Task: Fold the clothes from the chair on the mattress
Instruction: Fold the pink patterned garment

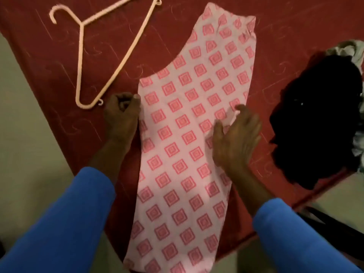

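Note:
A white garment [185,134] printed with pink squares lies stretched lengthwise on the dark red mattress [49,62], its near end hanging over the front edge. My left hand [122,113] is at the garment's left edge, fingers curled and pinching the cloth there. My right hand [236,134] rests on the garment's right side with fingers bent, the fingertips pressing into a small crease of cloth. Both arms wear blue sleeves.
A pale pink plastic hanger [80,56] lies on the mattress at the upper left. A heap of black cloth [315,125] sits at the right edge, with some grey-white cloth [348,50] behind it. Pale floor shows at left and lower right.

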Tool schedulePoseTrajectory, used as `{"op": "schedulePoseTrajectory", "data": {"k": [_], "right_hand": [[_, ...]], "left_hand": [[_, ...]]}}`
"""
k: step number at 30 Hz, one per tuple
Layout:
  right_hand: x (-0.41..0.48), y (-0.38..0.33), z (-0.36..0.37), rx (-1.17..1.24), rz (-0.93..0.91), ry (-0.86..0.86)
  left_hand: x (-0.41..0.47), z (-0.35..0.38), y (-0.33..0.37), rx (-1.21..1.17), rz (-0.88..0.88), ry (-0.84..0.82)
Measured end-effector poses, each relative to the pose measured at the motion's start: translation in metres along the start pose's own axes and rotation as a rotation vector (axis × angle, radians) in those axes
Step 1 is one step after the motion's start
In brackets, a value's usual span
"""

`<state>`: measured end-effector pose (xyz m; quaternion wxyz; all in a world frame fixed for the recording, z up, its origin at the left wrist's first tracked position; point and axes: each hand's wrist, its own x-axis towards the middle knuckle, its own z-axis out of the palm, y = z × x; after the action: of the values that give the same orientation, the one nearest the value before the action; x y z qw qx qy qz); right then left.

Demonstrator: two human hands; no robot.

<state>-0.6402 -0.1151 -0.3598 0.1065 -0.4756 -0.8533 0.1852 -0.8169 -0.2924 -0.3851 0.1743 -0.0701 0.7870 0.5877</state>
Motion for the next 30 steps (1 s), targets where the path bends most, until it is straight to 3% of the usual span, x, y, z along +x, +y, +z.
{"op": "schedulePoseTrajectory", "data": {"k": [6,19,26,30], "right_hand": [[-0.136,0.056,-0.036,-0.068,0.033,-0.160],[-0.260,0.079,-0.092,0.059,0.167,-0.489],[-0.295,0.078,-0.078,0.562,0.554,-0.474],[-0.292,0.082,-0.077,0.583,0.592,-0.432]], "left_hand": [[-0.087,-0.046,-0.026,0.011,-0.109,-0.072],[-0.266,-0.119,-0.083,0.645,-0.016,-0.123],[-0.287,-0.115,-0.092,0.670,0.125,0.041],[-0.291,-0.122,-0.099,0.733,0.256,0.093]]}}
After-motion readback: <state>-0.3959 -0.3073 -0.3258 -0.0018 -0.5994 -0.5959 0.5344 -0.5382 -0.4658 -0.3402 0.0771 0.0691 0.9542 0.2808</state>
